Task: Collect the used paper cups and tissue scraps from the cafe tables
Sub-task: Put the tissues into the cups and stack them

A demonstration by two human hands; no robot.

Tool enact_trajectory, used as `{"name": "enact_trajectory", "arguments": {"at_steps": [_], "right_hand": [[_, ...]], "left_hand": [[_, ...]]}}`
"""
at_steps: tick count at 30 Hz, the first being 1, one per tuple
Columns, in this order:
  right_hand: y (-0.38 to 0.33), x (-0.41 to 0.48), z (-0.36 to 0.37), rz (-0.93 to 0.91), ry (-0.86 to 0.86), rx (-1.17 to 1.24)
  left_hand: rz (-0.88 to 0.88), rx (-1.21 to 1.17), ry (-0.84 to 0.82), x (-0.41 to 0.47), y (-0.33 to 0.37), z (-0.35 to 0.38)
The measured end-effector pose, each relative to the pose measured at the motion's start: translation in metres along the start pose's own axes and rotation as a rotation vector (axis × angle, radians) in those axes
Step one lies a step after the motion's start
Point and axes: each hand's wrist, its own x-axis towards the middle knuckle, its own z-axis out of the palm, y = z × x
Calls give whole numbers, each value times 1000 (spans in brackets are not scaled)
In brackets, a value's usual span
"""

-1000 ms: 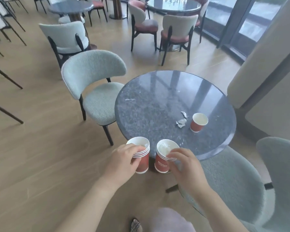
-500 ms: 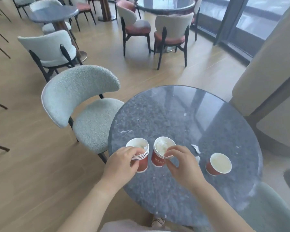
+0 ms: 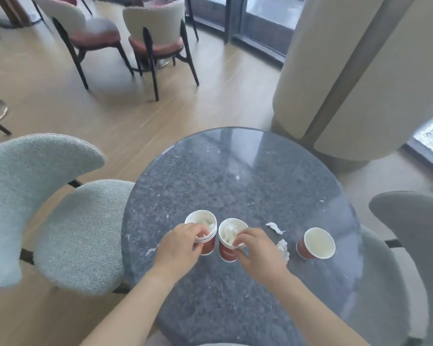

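Lower ctr: left cup stack [image 3: 208,245] & right cup stack [image 3: 226,252], red, upright, tissue inside. Lower right: lone empty cup [image 3: 315,243]; tissue scraps [image 3: 283,247] btwn.

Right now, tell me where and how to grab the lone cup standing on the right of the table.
Take the lone cup by its upper wall just under the rim, coming down from above. It stands upright, mouth open, apparently empty, with nothing touching it. A tissue scrap lies apart to its left, so a low sideways reach by the right hand would likely brush it.
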Motion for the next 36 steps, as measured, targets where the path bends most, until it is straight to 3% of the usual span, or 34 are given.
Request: {"name": "enact_trajectory", "arguments": {"at_steps": [9,21,36], "right_hand": [[-12,-13,34,244,109,-68],[-33,-44,61,475,291,-97],[-17,-58,30,442,358,-35]], "left_hand": [[250,139,-217,41,-33,8],[445,-2,-224,43,-41,0],[478,-125,-241,37,7,-2]]}}
